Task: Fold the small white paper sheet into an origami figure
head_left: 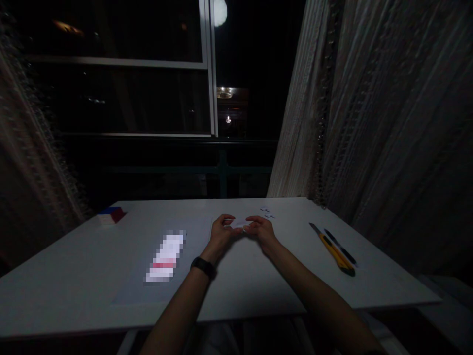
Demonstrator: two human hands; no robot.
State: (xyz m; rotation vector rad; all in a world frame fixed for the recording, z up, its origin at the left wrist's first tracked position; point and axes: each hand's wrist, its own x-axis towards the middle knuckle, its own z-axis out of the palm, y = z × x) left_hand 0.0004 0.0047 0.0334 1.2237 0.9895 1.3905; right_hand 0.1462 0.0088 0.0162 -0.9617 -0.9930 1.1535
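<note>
Left hand [220, 231] + right hand [263, 230]: fingers pinch paper piece [239, 223] just over tabletop [258, 291] | risk: dim light, tiny piece may slip or tear | utility knife [333, 250] near, on the right

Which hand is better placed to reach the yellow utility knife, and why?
Likely the right hand: the yellow utility knife lies on the table to its right, nothing between them. The left hand would have to cross over. Both hold the small white paper.
</note>
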